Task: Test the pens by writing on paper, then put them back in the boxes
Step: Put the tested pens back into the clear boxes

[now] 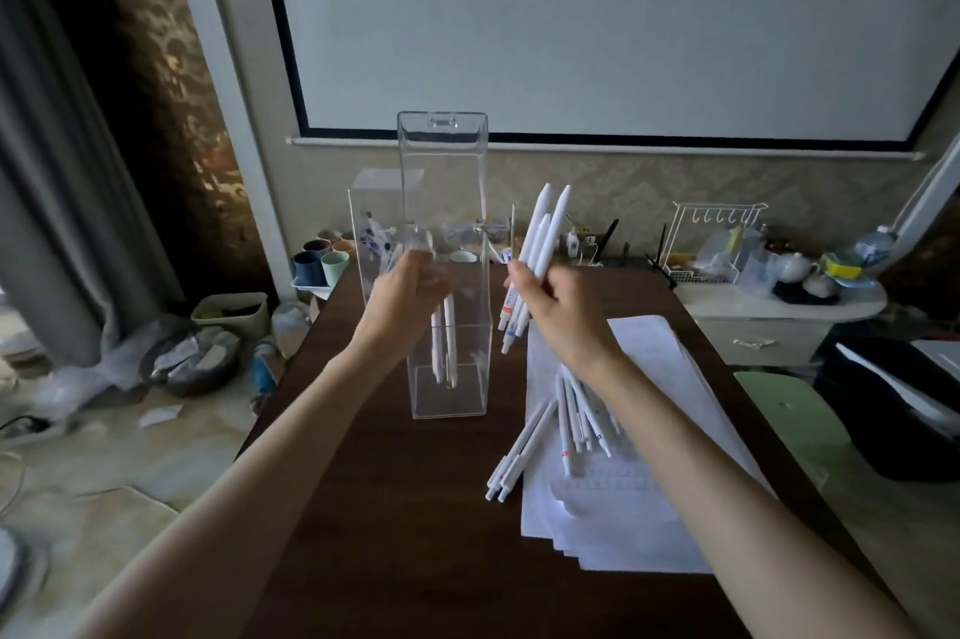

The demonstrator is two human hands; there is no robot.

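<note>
Raised, the left hand [408, 287] grips the clear box [448, 171], the right hand [560, 312] clutches pens [543, 229].

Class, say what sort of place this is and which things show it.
Probably a cluttered home room: a dark wooden table, a white projection screen on the wall, and a white teapot on a cream side cabinet.

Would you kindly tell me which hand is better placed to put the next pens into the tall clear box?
The right hand, probably: it grips a bundle of white pens just beside the clear box, while the left hand is occupied at the box's front, apparently steadying it.
</note>
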